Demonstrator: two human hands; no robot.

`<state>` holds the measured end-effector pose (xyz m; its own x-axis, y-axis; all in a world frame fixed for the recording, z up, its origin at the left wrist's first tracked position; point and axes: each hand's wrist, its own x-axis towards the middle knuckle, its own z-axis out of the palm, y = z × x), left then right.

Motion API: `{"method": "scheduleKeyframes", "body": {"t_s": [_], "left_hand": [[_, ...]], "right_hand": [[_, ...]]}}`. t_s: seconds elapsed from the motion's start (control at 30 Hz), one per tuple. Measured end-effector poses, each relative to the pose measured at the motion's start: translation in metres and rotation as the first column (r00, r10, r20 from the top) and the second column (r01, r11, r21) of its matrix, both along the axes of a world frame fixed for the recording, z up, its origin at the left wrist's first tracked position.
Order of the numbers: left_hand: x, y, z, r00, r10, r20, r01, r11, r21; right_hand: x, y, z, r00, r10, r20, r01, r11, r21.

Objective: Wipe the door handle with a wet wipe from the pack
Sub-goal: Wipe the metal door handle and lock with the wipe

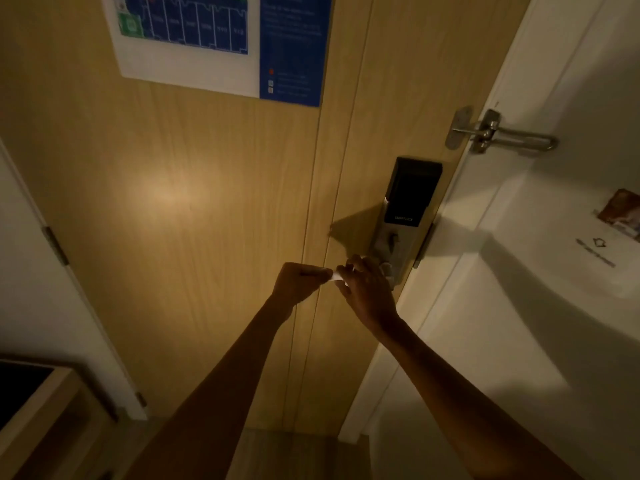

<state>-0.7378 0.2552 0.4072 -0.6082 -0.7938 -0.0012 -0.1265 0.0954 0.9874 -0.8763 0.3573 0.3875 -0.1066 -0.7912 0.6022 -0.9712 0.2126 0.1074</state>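
Observation:
Both my hands are raised in front of a wooden door. A small piece of white wet wipe shows between them, pinched by my left hand on one side and my right hand on the other. My right hand covers the door handle, which sits at the bottom of the black and silver electronic lock; a bit of metal shows just past its fingers. The wipe pack is not in view.
A metal swing-bar door guard is fixed above the lock. A blue and white evacuation plan hangs on the door. A white wall with a card holder is on the right. A wooden cabinet stands at the lower left.

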Motion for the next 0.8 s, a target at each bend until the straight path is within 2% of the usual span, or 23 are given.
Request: {"method": "scheduleKeyframes", "body": {"t_s": [0.3, 0.4, 0.47, 0.5, 0.57, 0.67, 0.8], "left_hand": [[0.001, -0.014, 0.004, 0.994, -0.095, 0.050, 0.096, 0.995, -0.015], [0.002, -0.016, 0.004, 0.990, -0.130, 0.046, 0.130, 0.992, -0.001], [0.002, -0.017, 0.003, 0.988, -0.139, 0.064, 0.139, 0.990, 0.007], [0.003, -0.017, 0.003, 0.987, -0.141, 0.073, 0.140, 0.990, 0.012], [0.004, -0.019, 0.002, 0.986, -0.153, 0.073, 0.150, 0.988, 0.035], [0.002, -0.019, 0.001, 0.986, -0.162, 0.049, 0.160, 0.987, 0.027], [0.002, -0.017, -0.002, 0.987, -0.160, 0.020, 0.158, 0.986, 0.057]], "right_hand": [[-0.003, -0.001, 0.018, 0.998, 0.024, 0.055, -0.030, 0.993, 0.114], [-0.001, -0.005, 0.050, 0.980, 0.045, 0.194, -0.104, 0.945, 0.309], [-0.001, -0.011, 0.064, 0.954, -0.033, 0.299, -0.107, 0.892, 0.440], [-0.001, -0.013, 0.064, 0.953, -0.054, 0.297, -0.094, 0.881, 0.464], [-0.002, -0.013, 0.055, 0.972, -0.042, 0.231, -0.058, 0.909, 0.413], [0.000, -0.003, 0.030, 0.998, -0.009, 0.057, -0.004, 0.976, 0.218], [0.004, -0.001, 0.010, 0.992, -0.004, -0.124, 0.014, 0.997, 0.078]]}}
